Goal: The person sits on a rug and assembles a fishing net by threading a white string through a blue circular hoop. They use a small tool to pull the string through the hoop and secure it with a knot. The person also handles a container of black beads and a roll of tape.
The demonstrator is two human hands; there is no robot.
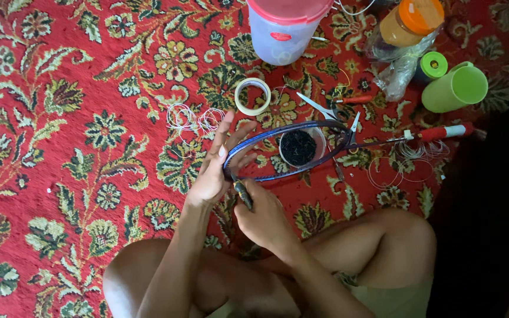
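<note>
You're at the head end of the racket frame (301, 126), which lies unstrung on the red carpet (60, 118) with its handle (443, 132) running out to 3 o'clock. Your left hand (213, 168) braces the rim at its 9 o'clock end: palm against the frame, fingers spread and pointing up, thumb hooked round the rim. Your right hand (265, 218) is fisted round a dark tool (243, 194), tip aimed at the rim just below the left palm; can't tell exactly where the tip meets it.

Step in hand, as it looks: working a hole or grommet at the frame's head with the tool. The next move seems to need a steady left brace and a short, controlled push, since the tip sits close to your left fingers.

Inside the frame loop sits a small bowl (298, 147) of dark bits. Tape roll (252, 96) at 12 o'clock of your left hand, loose string coils (192, 118) at 11. Scissors (331, 106) lie near the frame's throat, green cup (456, 88) and two tubs further out at 1–2 o'clock.
</note>
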